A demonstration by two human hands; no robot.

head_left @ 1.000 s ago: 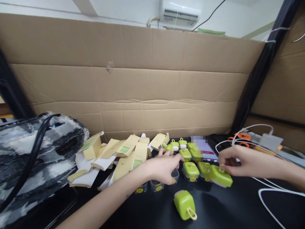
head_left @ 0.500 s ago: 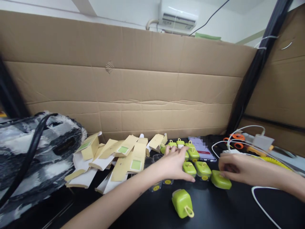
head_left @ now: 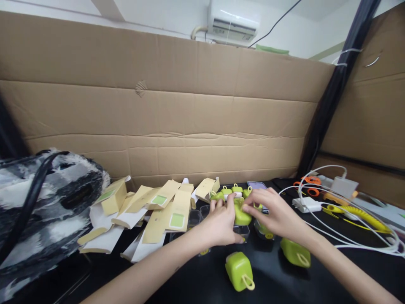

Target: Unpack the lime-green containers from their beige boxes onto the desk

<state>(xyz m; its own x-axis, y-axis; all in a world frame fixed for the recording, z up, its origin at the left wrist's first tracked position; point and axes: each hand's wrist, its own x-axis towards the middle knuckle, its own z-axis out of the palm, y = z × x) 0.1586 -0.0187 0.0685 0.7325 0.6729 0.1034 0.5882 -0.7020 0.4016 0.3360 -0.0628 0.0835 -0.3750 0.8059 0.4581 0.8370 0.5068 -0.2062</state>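
— Hands first: where had they got to?

— Both had come together over one green gadget (head_left: 242,216) in the middle of the black table (head_left: 332,270). The left hand (head_left: 221,223) was curled against its near-left side, fingers bent around it; the right hand (head_left: 275,213) had closed on it from the right, thumb and fingers pinching.

— And a second before?

— The right hand had been well off to the right, on a green piece near the white cables (head_left: 348,236). That piece (head_left: 295,253) now lay alone on the table behind the right wrist, released. The left hand had shifted from the clear cups (head_left: 242,231) onto the gadget.

— So what did that tell you?

— My reading was that one piece had been set down and another taken up, two-handed, just above a clear cup.

— Anything else close by?

— Another green piece (head_left: 239,271) lay nearest the camera, loop forward. More green ones (head_left: 232,191) stood in a row behind, beside a phone (head_left: 257,185). Flattened tan cartons (head_left: 158,207) sprawled to the left, next to a furry bag (head_left: 47,202).
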